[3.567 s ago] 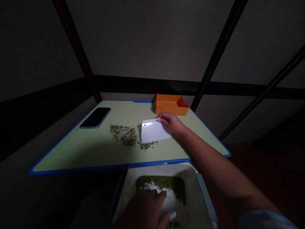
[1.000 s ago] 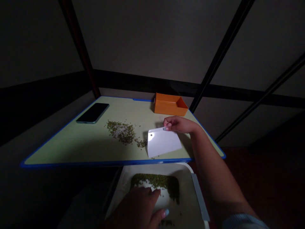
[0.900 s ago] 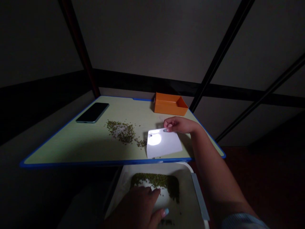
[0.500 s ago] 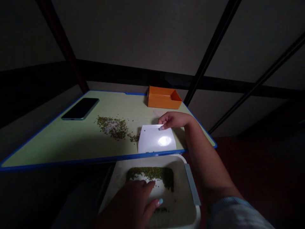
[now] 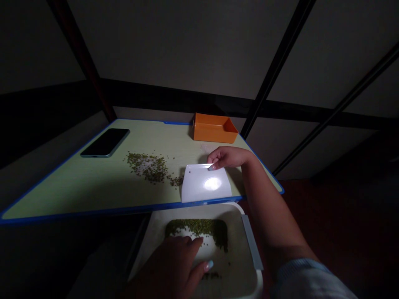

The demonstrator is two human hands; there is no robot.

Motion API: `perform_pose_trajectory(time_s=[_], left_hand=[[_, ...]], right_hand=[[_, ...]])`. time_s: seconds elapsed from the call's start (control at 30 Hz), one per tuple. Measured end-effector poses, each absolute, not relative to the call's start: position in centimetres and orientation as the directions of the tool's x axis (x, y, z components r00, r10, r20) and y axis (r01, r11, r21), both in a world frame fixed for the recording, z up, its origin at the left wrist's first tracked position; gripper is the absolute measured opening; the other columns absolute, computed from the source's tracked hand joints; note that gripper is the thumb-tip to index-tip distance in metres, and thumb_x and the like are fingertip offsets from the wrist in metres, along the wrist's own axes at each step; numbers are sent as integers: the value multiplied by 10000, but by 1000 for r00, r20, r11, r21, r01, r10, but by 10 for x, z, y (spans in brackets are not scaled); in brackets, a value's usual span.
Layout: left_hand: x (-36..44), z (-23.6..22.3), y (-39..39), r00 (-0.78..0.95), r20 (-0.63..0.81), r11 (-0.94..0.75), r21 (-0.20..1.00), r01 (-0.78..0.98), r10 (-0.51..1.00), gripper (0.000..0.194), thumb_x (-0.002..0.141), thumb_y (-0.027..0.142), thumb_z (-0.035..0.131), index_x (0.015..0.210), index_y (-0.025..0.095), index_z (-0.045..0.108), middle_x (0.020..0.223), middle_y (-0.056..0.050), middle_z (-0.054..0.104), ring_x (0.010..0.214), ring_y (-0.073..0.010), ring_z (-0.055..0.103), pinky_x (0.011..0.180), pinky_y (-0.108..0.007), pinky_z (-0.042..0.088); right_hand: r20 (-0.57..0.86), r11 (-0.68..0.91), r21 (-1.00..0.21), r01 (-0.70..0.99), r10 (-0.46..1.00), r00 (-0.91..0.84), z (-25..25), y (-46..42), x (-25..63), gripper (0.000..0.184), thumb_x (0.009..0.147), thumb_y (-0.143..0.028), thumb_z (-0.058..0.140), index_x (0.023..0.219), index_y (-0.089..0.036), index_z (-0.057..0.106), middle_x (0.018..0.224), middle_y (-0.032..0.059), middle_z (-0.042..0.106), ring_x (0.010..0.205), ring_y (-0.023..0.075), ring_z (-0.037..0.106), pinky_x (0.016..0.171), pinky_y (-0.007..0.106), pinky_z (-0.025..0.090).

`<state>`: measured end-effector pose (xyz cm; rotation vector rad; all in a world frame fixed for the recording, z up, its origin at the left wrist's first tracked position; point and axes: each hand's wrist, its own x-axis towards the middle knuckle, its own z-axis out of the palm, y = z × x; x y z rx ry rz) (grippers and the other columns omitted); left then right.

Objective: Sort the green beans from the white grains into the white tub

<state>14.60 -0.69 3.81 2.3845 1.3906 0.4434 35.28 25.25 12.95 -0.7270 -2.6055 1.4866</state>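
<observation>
My right hand [image 5: 225, 158] grips the upper edge of a flat white plastic scraper [image 5: 199, 182], thumb on top and the other fingers curled behind. The scraper's lower edge reaches the front edge of the table, and a bright light spot shines on it. Below, a white bin [image 5: 243, 257] holds small green beans [image 5: 199, 226] along its far side. My left hand [image 5: 177, 259] hovers over or in the bin, thumb and forefinger apart, with nothing seen in it. More green beans [image 5: 148, 166] lie scattered on the table, left of the scraper.
A dark-screened phone [image 5: 106, 142] lies at the left of the blue-edged table [image 5: 77, 187]. At the back right stands an orange open box [image 5: 215, 128]. Panelled walls [image 5: 187, 50] rise behind the table. The bin sits under the table's front edge.
The few beans at the scraper's lower edge are no longer seen there. The scraper has shifted very slightly toward the table's front edge. My left hand stays about where it was.
</observation>
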Motion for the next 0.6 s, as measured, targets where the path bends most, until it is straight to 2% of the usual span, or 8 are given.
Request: perform_pose_trajectory(time_s=[0.2,0.3,0.47,0.6], left_hand=[[146,36,-6,475,97,-463,453,762,875,331,905,353,599,1200,207,634,1075,-91,714,931,-266,679,818,-403,562],[147,38,-7,454,102,-449,443,776,885,289,897,352,601,1153,224,645,1034,-78,721,883,-260,684,785,-393,566],[150,45,-7,448,68,-430,434,791,892,258,888,344,606,1108,219,661,991,-75,726,879,-270,685,797,-404,559],[150,48,-7,442,16,-405,435,804,897,254,885,336,615,1100,213,670,1003,-84,725,901,-285,684,800,-423,561]], right_hand=[[-177,403,-835,375,448,-876,131,249,352,211,742,-339,724,781,-146,648,669,-35,597,640,95,499,656,255,385],[-97,361,-867,345,556,-826,130,248,350,227,745,-362,720,761,-154,627,644,-34,564,609,93,468,615,253,360],[77,317,-894,317,805,-588,127,253,349,249,756,-404,682,758,-163,620,655,0,569,595,112,474,582,268,351],[101,323,-877,357,848,-520,125,258,353,238,727,-395,691,738,-166,626,673,14,589,612,124,493,586,274,362]])
